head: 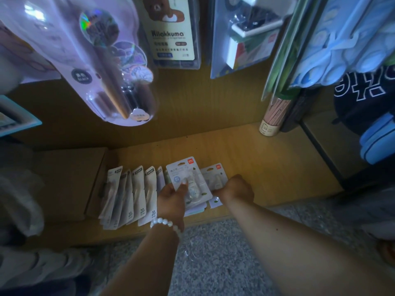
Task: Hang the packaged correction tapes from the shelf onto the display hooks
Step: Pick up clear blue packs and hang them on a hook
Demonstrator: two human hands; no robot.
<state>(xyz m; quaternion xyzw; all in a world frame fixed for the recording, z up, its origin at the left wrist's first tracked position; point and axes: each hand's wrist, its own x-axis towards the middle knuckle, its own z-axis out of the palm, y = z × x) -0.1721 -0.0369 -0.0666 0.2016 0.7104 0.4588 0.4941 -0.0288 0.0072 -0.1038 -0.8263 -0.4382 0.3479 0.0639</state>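
On the low wooden shelf point(267, 167) lies a row of white blister packs. My left hand point(171, 199) grips a packaged correction tape point(183, 174) with a red logo at its top corner, thumb pressed on its front, on top of a small stack. My right hand point(235, 189) is closed, knuckles up, on the lower edge of a second correction tape pack point(214, 175) lying beside the first. Several slimmer white packs point(136, 193) marked "20" lean in a row to the left. The display hooks themselves are hidden behind hanging goods above.
Hanging packages crowd the top: a lilac pen pack point(102, 60), a bear-printed card point(171, 33), a clear stationery pack point(245, 35), blue items point(346, 39). A tube of pencils point(273, 116) stands at the back right. A cardboard box point(70, 182) sits left. Grey speckled floor point(213, 263) lies below.
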